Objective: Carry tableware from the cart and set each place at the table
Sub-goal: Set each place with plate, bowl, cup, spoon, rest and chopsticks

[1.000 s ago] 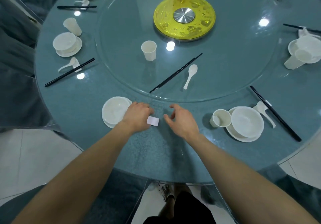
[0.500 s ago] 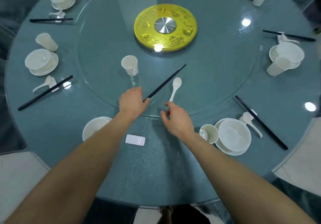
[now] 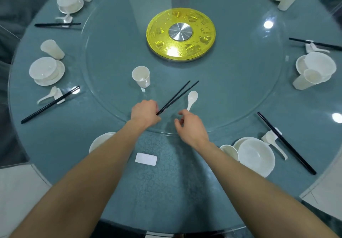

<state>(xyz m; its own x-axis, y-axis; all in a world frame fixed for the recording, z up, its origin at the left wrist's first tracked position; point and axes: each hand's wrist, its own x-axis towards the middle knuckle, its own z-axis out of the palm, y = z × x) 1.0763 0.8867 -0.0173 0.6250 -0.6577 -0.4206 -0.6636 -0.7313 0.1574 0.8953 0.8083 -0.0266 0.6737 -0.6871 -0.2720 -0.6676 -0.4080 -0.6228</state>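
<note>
Spanning the view, the round table (image 3: 55, 145) carries a glass turntable (image 3: 240, 90); there the left hand (image 3: 145, 113) clamps its fingers on the near ends of the black chopsticks (image 3: 174, 97); the right hand (image 3: 190, 126), thumb and forefinger apart, holds nothing beside the white spoon (image 3: 192, 98).

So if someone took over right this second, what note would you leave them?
Left grip: holds the near ends of the black chopsticks, which lie on the glass turntable.
Right grip: open, fingertips at the spoon handle, not pinching it yet.
Done: the places to either side look set. At the near place, a plate and a white rest are down.
Left: bring the chopsticks, spoon and cup from the turntable to the near place.
</note>
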